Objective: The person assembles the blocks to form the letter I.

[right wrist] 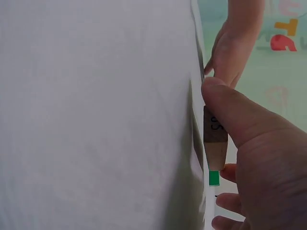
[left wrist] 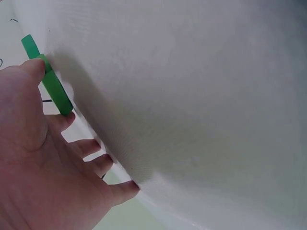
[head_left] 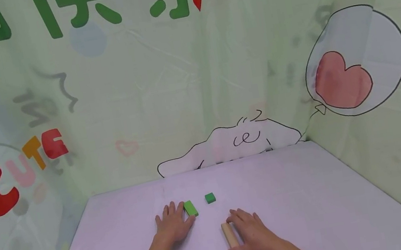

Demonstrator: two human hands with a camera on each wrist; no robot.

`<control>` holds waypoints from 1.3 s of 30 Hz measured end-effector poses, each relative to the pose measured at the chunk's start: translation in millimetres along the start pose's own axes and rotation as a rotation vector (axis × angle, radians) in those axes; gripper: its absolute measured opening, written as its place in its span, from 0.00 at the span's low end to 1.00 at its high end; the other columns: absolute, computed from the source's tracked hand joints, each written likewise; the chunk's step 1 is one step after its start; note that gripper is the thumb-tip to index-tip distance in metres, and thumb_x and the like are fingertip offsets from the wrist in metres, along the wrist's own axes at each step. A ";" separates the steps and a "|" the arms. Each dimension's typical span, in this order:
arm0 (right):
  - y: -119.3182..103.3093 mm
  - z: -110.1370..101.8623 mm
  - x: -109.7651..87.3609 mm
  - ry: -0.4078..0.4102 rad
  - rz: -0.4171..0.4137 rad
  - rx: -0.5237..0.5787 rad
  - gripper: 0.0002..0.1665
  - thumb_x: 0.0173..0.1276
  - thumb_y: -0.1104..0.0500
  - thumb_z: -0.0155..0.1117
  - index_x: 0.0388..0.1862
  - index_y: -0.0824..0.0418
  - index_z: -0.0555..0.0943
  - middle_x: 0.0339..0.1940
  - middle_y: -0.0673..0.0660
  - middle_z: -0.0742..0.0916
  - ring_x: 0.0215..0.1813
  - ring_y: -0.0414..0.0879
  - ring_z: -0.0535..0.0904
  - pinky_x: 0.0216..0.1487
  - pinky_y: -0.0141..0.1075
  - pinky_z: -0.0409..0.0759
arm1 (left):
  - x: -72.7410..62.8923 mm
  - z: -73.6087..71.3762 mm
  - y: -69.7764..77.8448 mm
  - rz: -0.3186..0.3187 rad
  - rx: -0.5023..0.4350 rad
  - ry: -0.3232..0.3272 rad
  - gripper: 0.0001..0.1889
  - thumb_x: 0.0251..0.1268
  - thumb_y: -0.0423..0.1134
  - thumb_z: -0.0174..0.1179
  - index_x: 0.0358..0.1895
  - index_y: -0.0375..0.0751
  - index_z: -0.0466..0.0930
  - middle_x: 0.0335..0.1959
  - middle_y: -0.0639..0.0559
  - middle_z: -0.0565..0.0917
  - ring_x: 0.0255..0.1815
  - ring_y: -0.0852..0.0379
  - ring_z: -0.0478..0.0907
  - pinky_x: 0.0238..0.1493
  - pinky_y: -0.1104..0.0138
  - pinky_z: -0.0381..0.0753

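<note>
My left hand [head_left: 173,224] holds a light green rectangular block [head_left: 190,209] on the table, thumb at one end and index finger at the other; the left wrist view shows this green block [left wrist: 58,93] from the side. My right hand [head_left: 255,235] similarly grips a plain wooden block [head_left: 229,235] by its two ends. In the right wrist view, dark markings show on the near end of the wooden block [right wrist: 216,125], partly under the thumb. A small dark green cube [head_left: 210,198] sits apart, just right of the light green block and touched by neither hand.
A pale lilac cloth covers the table [head_left: 274,187]. Printed curtains [head_left: 161,83] rise behind it and on both sides, with a balloon drawing [head_left: 383,50] at the right and coloured letters at the left.
</note>
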State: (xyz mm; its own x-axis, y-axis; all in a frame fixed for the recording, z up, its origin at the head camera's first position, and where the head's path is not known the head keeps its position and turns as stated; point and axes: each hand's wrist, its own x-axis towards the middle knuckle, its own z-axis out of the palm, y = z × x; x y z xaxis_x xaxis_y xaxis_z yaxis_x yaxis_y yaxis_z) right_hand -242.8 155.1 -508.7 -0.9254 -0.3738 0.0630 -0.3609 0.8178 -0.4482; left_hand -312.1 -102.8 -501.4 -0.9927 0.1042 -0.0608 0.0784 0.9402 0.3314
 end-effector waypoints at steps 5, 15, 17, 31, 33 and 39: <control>0.1 2.4 -1.5 -0.004 0.002 -0.020 0.51 0.51 0.28 0.78 0.65 0.56 0.75 0.74 0.66 0.74 0.75 0.64 0.70 0.70 0.77 0.58 | 0.3 0.6 -0.9 0.004 0.001 -0.001 0.37 0.74 0.60 0.55 0.77 0.40 0.66 0.80 0.31 0.61 0.82 0.29 0.54 0.75 0.29 0.50; 1.5 9.6 -4.1 0.007 -0.005 -0.074 0.52 0.50 0.24 0.76 0.64 0.55 0.75 0.74 0.65 0.75 0.75 0.63 0.70 0.69 0.78 0.57 | 4.8 5.0 -4.7 -0.001 -0.001 -0.004 0.38 0.74 0.61 0.55 0.78 0.41 0.65 0.81 0.31 0.60 0.82 0.29 0.54 0.75 0.29 0.50; 0.8 11.0 -4.9 0.013 0.003 -0.071 0.52 0.50 0.25 0.76 0.64 0.56 0.75 0.73 0.64 0.75 0.75 0.64 0.69 0.70 0.78 0.57 | 4.5 5.4 -4.8 -0.001 0.003 -0.005 0.38 0.74 0.61 0.55 0.78 0.41 0.65 0.81 0.31 0.60 0.82 0.30 0.54 0.75 0.29 0.50; -3.9 11.7 -9.4 0.024 0.039 -0.072 0.56 0.51 0.25 0.75 0.69 0.56 0.72 0.74 0.65 0.74 0.77 0.65 0.67 0.72 0.76 0.55 | 4.5 5.3 -4.1 0.005 0.005 -0.008 0.38 0.74 0.60 0.55 0.78 0.40 0.64 0.81 0.31 0.60 0.82 0.29 0.53 0.76 0.29 0.49; -3.3 11.7 -10.5 0.024 0.032 -0.071 0.56 0.52 0.25 0.76 0.69 0.57 0.72 0.74 0.65 0.74 0.77 0.65 0.67 0.72 0.76 0.55 | 3.3 4.5 -3.8 0.010 0.013 -0.010 0.38 0.74 0.60 0.55 0.78 0.40 0.64 0.81 0.31 0.60 0.82 0.29 0.53 0.75 0.29 0.50; -2.1 11.5 -12.7 0.017 0.040 -0.047 0.53 0.54 0.26 0.75 0.69 0.55 0.72 0.75 0.64 0.74 0.78 0.64 0.66 0.73 0.75 0.54 | 3.1 3.6 -4.0 0.026 0.024 -0.009 0.38 0.74 0.59 0.56 0.78 0.39 0.64 0.80 0.30 0.60 0.81 0.28 0.54 0.75 0.28 0.50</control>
State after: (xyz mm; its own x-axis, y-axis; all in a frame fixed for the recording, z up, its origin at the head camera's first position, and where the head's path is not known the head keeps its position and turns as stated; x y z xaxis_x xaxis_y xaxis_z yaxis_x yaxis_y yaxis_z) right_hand -229.0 153.1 -518.8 -0.9409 -0.3331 0.0610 -0.3280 0.8520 -0.4081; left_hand -315.1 -105.1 -506.4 -0.9894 0.1317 -0.0611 0.1066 0.9448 0.3098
